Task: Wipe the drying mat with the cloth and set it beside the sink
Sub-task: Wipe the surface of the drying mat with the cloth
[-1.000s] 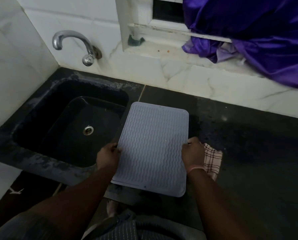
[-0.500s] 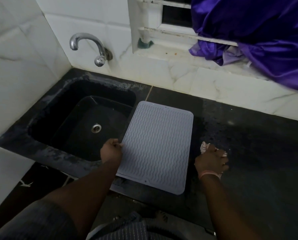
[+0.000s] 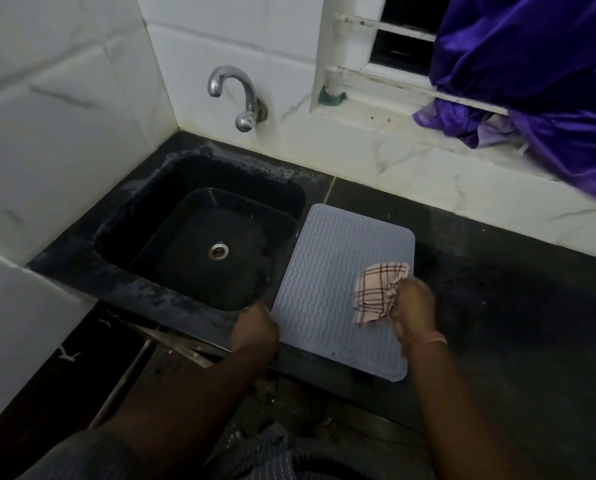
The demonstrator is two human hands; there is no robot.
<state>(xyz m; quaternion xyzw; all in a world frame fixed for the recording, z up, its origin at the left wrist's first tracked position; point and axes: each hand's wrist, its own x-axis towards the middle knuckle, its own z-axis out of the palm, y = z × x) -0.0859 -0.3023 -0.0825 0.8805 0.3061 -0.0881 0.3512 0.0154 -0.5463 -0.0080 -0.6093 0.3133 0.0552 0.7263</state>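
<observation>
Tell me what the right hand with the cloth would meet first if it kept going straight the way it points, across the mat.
Probably the sink. The right hand holds the cloth on the drying mat, pointing left and away. Nothing stands on the mat ahead, so it would cross the ribbed surface to the basin's edge, though depth is uncertain.

Left hand fingers curled at mat edge, right hand gripping cloth
</observation>
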